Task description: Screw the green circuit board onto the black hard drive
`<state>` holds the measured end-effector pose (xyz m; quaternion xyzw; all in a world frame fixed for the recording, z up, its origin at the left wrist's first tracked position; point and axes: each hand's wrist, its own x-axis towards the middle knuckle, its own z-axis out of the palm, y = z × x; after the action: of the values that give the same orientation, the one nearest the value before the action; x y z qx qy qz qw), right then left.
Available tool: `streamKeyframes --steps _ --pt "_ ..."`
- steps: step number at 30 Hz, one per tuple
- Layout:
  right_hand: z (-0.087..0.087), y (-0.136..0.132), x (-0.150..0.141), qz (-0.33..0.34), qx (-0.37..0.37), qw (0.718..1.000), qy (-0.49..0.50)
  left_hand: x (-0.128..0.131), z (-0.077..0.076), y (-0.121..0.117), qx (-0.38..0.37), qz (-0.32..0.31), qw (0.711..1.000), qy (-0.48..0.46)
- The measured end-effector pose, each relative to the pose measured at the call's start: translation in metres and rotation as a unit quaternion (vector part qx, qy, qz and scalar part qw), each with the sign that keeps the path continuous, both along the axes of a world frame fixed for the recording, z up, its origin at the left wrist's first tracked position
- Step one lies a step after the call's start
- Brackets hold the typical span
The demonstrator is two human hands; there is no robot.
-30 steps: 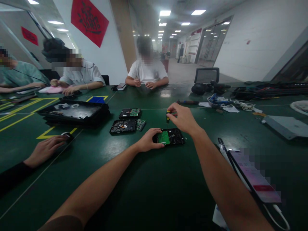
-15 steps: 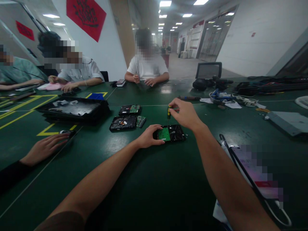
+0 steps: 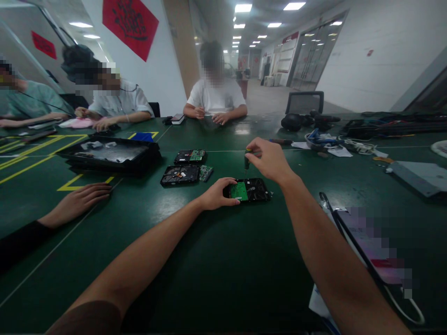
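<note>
A black hard drive (image 3: 258, 190) with a green circuit board (image 3: 239, 191) lies flat on the table. My left hand (image 3: 219, 193) grips its left end between thumb and fingers. Above the drive's far edge, my right hand (image 3: 268, 159) pinches a small screwdriver (image 3: 247, 160) by its handle, the shaft pointing down. Whether the tip touches the drive is too small to tell. Tiny screws (image 3: 271, 193) lie at the drive's right end. Beyond my left hand are a second hard drive (image 3: 179, 175), a third hard drive (image 3: 189, 156) and a loose circuit board (image 3: 206, 173).
Black stacked trays (image 3: 111, 156) stand at left, near a co-worker's hand (image 3: 78, 202). A phone-like device (image 3: 370, 246) lies beside my right forearm. At right are a metal case (image 3: 417, 177) and bundled cables (image 3: 319, 139). Several people sit across the green table (image 3: 195, 270).
The screwdriver has turned in my right fingers and shifted slightly. My left hand stays on the drive. The co-worker's hand now lies flat, the dark object by its fingertips no longer visible.
</note>
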<state>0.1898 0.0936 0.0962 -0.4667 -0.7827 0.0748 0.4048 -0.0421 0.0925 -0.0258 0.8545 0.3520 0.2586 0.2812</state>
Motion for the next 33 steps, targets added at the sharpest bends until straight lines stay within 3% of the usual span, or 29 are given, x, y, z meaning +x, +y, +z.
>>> streamKeyframes --steps 6,14,33 --pt "0.0028 -0.0015 -0.0003 0.005 0.008 0.999 -0.037 0.0000 -0.0014 -0.0001 -0.004 0.004 1.000 -0.002" --pt "-0.0005 -0.0008 -0.0011 0.003 -0.019 1.000 0.013 -0.0003 0.0010 0.0007 -0.005 -0.003 1.000 0.013" --pt "0.0038 -0.0025 -0.0015 -0.017 0.005 0.999 -0.044 0.0003 0.0016 0.0000 0.000 -0.003 1.000 0.011"
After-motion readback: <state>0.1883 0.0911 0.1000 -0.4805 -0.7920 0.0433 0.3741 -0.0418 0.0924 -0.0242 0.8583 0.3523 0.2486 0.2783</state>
